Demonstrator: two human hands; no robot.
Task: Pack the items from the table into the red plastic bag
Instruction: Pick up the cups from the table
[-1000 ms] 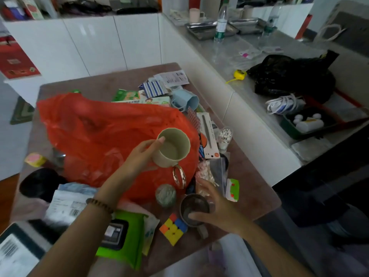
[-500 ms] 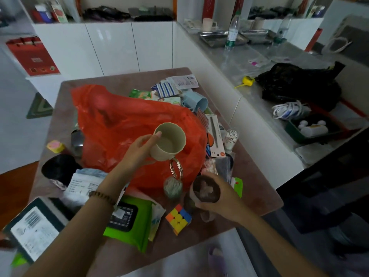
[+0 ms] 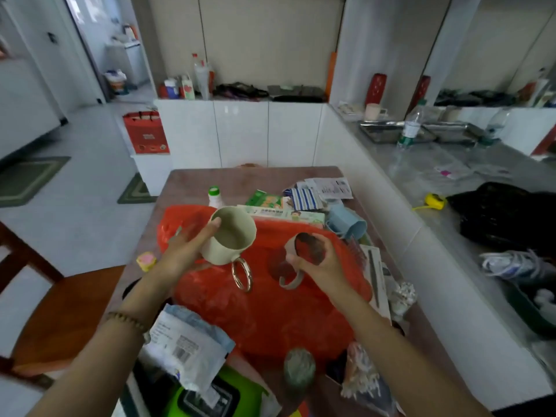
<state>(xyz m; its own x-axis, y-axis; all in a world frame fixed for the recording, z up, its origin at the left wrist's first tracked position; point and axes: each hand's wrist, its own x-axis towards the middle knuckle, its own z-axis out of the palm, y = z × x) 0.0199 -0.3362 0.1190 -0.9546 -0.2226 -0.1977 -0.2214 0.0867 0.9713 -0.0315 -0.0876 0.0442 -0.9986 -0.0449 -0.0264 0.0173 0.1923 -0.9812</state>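
I am in a home, in what looks like its kitchen and dining corner. A low run of glossy white cabinets [image 3: 240,133] wraps round my table [image 3: 240,179], topped on the right by a grey counter [image 3: 421,176] with metal trays [image 3: 386,133], a plastic water bottle [image 3: 409,127] and a pale mug [image 3: 373,111]. On the ledge behind stand a tall clear bottle [image 3: 201,76] and a carton [image 3: 188,88]. The floor is pale tile [image 3: 84,212] with a green doormat [image 3: 30,179] on it. A wooden chair [image 3: 69,311] is at my left, a red paper gift bag [image 3: 146,132] stands at the cabinets' end, and an open doorway [image 3: 120,55] leads to another room.
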